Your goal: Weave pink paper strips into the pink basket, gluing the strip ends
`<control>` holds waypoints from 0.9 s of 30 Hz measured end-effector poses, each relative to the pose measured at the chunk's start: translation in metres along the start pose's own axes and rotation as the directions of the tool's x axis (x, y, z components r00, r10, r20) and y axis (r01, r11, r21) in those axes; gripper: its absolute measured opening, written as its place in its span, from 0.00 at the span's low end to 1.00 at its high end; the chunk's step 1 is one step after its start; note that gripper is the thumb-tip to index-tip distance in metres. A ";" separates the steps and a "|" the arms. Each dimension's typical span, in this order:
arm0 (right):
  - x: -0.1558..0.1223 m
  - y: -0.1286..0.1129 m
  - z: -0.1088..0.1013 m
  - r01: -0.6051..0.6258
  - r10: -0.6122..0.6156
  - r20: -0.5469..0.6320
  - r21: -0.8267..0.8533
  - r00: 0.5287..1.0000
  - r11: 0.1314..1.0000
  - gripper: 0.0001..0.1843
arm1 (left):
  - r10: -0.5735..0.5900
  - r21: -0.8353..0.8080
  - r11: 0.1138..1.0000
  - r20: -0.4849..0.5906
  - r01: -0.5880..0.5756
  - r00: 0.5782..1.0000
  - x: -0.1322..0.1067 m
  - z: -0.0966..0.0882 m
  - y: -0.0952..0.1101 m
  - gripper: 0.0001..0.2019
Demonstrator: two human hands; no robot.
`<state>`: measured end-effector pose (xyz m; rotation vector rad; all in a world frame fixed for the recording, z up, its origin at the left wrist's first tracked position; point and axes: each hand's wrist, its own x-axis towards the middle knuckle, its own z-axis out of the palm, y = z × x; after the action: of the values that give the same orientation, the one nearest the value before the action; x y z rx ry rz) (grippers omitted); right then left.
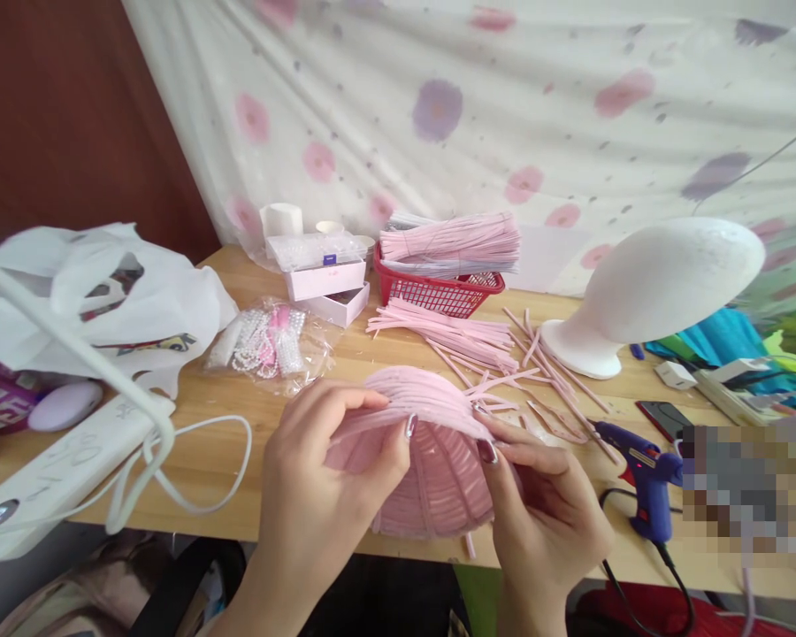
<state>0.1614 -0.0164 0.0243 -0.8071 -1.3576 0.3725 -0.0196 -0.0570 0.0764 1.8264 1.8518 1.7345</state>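
Your two hands hold the pink ribbed, bowl-shaped piece (431, 487) between them, its hollow side turned toward you. Left hand (332, 469): thumb and fingers pinch the upper rim, thumb on the inner side, fingers over the outer face. Right hand (547, 504): pinching the same rim farther right, thumb tip close to the fingertips. The piece spans the gap between your palms, its body hanging below both thumbs, near the front edge of the surface (192, 469); whether it touches the wood, you cannot tell. Just beyond it: loose pink strips (447, 334). Right of your right hand: blue glue gun (650, 478).
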 end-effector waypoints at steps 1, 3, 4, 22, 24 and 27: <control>0.000 0.001 0.000 -0.003 0.003 -0.006 -0.012 1.000 1.000 0.06 | -0.017 0.009 1.000 0.001 0.017 1.000 0.002 0.000 0.001 0.03; 0.000 0.002 0.000 -0.006 0.006 -0.011 -0.031 1.000 0.999 0.06 | -0.053 0.023 0.998 -0.006 0.053 0.999 0.004 0.001 0.004 0.04; 0.000 0.002 0.000 -0.005 0.005 -0.011 -0.034 1.000 0.999 0.05 | -0.065 0.026 0.998 -0.016 0.065 0.998 0.005 0.002 0.004 0.05; 0.002 -0.007 0.007 -0.064 0.064 -0.103 0.010 0.993 0.998 0.06 | -0.329 -0.512 0.803 0.044 0.304 0.943 -0.007 0.011 -0.018 0.11; 0.002 -0.008 0.007 -0.078 0.077 -0.103 -0.002 0.992 0.997 0.06 | -0.296 -0.496 0.825 0.031 0.271 0.955 -0.007 0.012 -0.020 0.12; 0.002 -0.008 0.006 -0.099 0.095 -0.107 -0.030 0.990 0.995 0.06 | -0.313 -0.546 0.793 0.019 0.272 0.950 -0.007 0.012 -0.017 0.09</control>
<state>0.1543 -0.0189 0.0316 -0.9117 -1.2322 0.3777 -0.0214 -0.0494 0.0559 1.2037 1.3548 1.9525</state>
